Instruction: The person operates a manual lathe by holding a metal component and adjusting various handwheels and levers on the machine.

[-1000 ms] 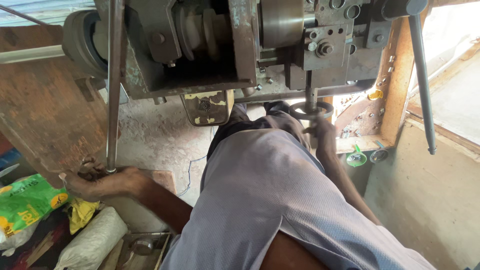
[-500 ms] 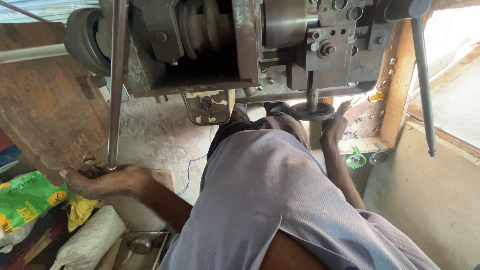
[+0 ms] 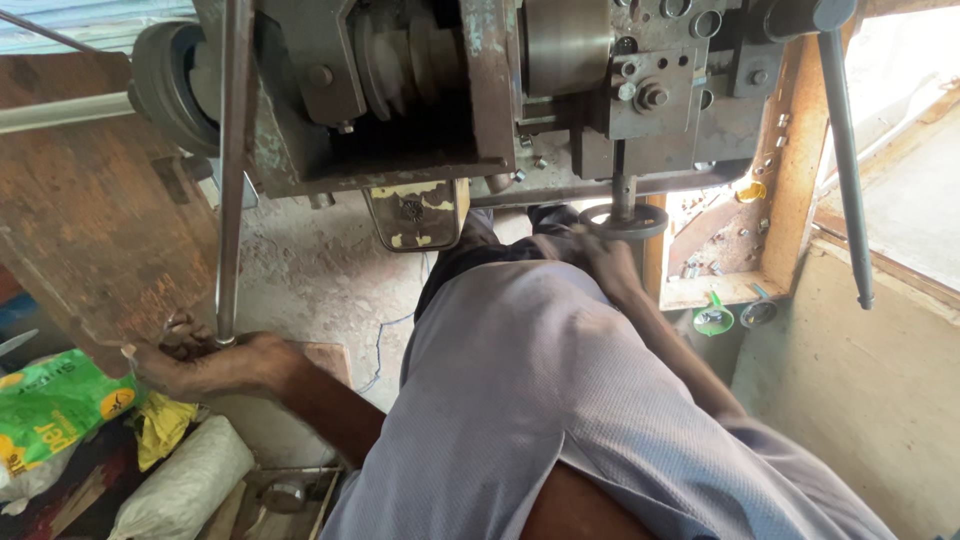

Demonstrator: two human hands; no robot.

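Observation:
My left hand (image 3: 205, 362) is closed around the lower end of a long grey metal rod (image 3: 232, 170) that runs up past the machine. At the middle right, my right hand (image 3: 606, 262) is blurred and grips the near rim of a small round handwheel (image 3: 628, 221) under the machine's carriage. The machine (image 3: 480, 90) is a worn grey lathe with a stepped pulley and a chuck. My light grey shirt (image 3: 560, 400) fills the lower middle and hides part of my right arm.
A rusty brown board (image 3: 90, 230) stands at the left. Below it lie a green printed bag (image 3: 50, 410), a yellow rag and a white sack (image 3: 180, 485). A long lever (image 3: 845, 160) hangs at the right beside a wooden tray (image 3: 730, 250) of small parts.
My right hand has shifted around the handwheel, from on top of it to its near rim. The left hand stays on the rod's end.

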